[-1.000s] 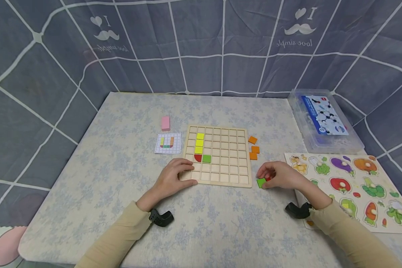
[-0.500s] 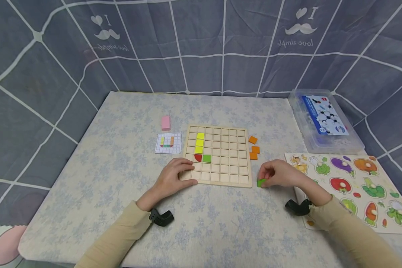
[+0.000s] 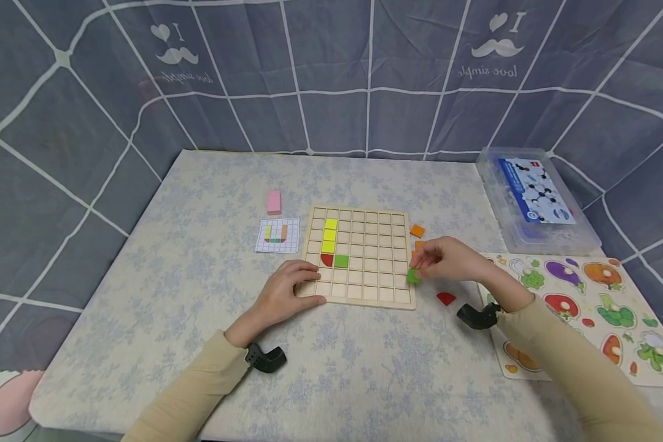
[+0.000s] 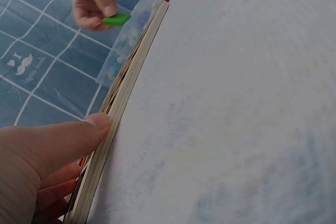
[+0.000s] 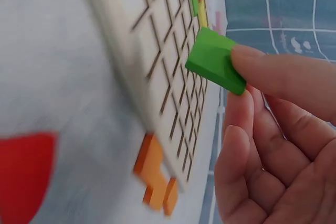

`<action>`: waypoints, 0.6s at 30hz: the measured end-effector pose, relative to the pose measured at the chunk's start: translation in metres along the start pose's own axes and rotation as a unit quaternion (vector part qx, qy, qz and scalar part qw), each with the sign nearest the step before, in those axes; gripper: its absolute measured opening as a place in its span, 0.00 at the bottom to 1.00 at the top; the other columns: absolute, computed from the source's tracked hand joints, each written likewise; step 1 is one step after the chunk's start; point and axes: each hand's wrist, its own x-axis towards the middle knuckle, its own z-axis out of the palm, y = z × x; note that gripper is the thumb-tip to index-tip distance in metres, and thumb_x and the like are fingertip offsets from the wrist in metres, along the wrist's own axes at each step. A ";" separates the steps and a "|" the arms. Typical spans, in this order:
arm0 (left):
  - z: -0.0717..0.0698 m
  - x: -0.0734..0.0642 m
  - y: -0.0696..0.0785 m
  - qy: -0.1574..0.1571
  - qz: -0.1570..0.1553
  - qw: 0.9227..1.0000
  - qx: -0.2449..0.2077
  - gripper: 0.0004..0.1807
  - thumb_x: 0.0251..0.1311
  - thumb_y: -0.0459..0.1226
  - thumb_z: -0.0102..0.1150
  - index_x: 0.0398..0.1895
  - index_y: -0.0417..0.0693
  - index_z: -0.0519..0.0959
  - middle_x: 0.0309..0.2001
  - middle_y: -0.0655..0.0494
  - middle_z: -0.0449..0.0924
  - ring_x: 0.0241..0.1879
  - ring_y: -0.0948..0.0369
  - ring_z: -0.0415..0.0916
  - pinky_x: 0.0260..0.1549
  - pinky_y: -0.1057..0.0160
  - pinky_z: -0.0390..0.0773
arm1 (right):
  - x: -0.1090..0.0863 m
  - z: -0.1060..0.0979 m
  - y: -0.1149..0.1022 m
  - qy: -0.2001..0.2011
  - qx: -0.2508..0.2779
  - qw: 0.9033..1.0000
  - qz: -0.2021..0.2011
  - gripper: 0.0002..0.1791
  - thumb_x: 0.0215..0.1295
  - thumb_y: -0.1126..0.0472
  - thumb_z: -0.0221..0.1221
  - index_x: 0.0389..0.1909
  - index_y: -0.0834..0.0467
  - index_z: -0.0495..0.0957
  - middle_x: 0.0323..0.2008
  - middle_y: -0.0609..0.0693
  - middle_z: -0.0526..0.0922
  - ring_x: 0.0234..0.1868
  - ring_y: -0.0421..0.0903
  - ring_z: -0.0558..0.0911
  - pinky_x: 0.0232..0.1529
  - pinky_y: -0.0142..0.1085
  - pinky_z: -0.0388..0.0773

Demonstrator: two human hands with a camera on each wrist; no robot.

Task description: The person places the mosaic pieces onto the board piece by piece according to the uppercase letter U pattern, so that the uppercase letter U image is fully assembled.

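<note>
In the head view a wooden grid board [image 3: 372,258] bears a column of yellow square tiles [image 3: 329,235], a red quarter-round tile [image 3: 326,260] below them and a green square tile [image 3: 341,261] beside the red one. My left hand [image 3: 284,291] holds the board's near left corner, its thumb along the front edge and its fingers on the left side. Between thumb and fingertips my right hand [image 3: 450,261] pinches another green square tile [image 5: 215,59], raised by the board's right edge. A second red quarter-round tile [image 3: 445,298] lies on the table below that hand.
Several orange tiles [image 3: 417,231] lie along the board's right side. Left of it are a pattern card [image 3: 277,236] and a pink block [image 3: 274,202]. At right stand a clear plastic box [image 3: 577,236] and a vegetable puzzle board [image 3: 582,270].
My right hand has picked up the green tile from the table and carried it up and left to the board's right edge, uncovering the red tile. The left hand has stayed put.
</note>
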 end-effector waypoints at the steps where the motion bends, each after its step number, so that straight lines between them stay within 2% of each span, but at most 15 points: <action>1: 0.000 0.000 0.000 0.000 0.000 1.000 0.000 0.25 0.44 0.45 0.74 0.44 0.40 0.82 0.49 0.50 0.77 0.54 0.53 0.70 0.54 0.56 0.70 | 0.004 0.000 -0.003 0.002 0.004 1.000 0.002 0.07 0.56 0.66 0.65 0.36 0.61 0.81 0.30 0.49 0.81 0.33 0.46 0.79 0.34 0.36 0.79; 5: 0.001 0.000 -0.001 0.001 0.001 1.000 0.002 0.25 0.44 0.45 0.74 0.44 0.40 0.82 0.49 0.50 0.77 0.54 0.54 0.70 0.54 0.56 0.70 | 0.021 0.003 -0.013 0.003 0.009 1.000 -0.001 0.07 0.58 0.64 0.64 0.37 0.60 0.81 0.33 0.50 0.82 0.36 0.47 0.79 0.36 0.36 0.78; 7: 0.001 0.000 -0.001 -0.002 -0.002 1.000 0.002 0.25 0.44 0.45 0.74 0.45 0.41 0.82 0.50 0.51 0.77 0.54 0.54 0.70 0.54 0.57 0.70 | 0.030 0.005 -0.016 0.003 0.014 1.000 -0.001 0.08 0.58 0.63 0.64 0.38 0.61 0.81 0.33 0.51 0.82 0.35 0.47 0.79 0.31 0.36 0.76; 10: 0.001 0.000 -0.002 -0.005 -0.007 1.000 0.000 0.26 0.44 0.46 0.74 0.45 0.41 0.82 0.50 0.51 0.77 0.54 0.55 0.69 0.55 0.58 0.70 | 0.042 0.008 -0.021 0.006 0.014 1.000 -0.004 0.08 0.58 0.62 0.65 0.38 0.60 0.82 0.33 0.50 0.83 0.35 0.46 0.79 0.32 0.35 0.75; 12: 0.001 0.000 -0.002 -0.005 -0.007 1.000 0.000 0.26 0.44 0.46 0.74 0.45 0.41 0.82 0.50 0.51 0.77 0.54 0.55 0.69 0.55 0.58 0.70 | 0.050 0.010 -0.023 0.006 0.019 1.000 -0.003 0.08 0.58 0.62 0.65 0.38 0.60 0.82 0.34 0.50 0.83 0.36 0.46 0.79 0.35 0.37 0.76; 14: 0.001 0.000 -0.002 -0.003 -0.004 1.000 -0.001 0.26 0.43 0.45 0.74 0.45 0.41 0.82 0.50 0.51 0.77 0.54 0.55 0.69 0.54 0.57 0.70 | 0.058 0.013 -0.025 0.005 0.021 1.000 -0.006 0.08 0.58 0.62 0.64 0.38 0.59 0.82 0.34 0.50 0.83 0.38 0.46 0.80 0.42 0.38 0.76; 18: 0.001 0.000 -0.002 0.002 0.005 1.000 0.000 0.25 0.43 0.45 0.74 0.44 0.40 0.82 0.50 0.51 0.77 0.54 0.54 0.70 0.54 0.57 0.70 | 0.070 0.018 -0.029 -0.003 0.035 0.999 0.000 0.08 0.59 0.63 0.63 0.38 0.59 0.82 0.35 0.49 0.83 0.39 0.46 0.80 0.43 0.40 0.77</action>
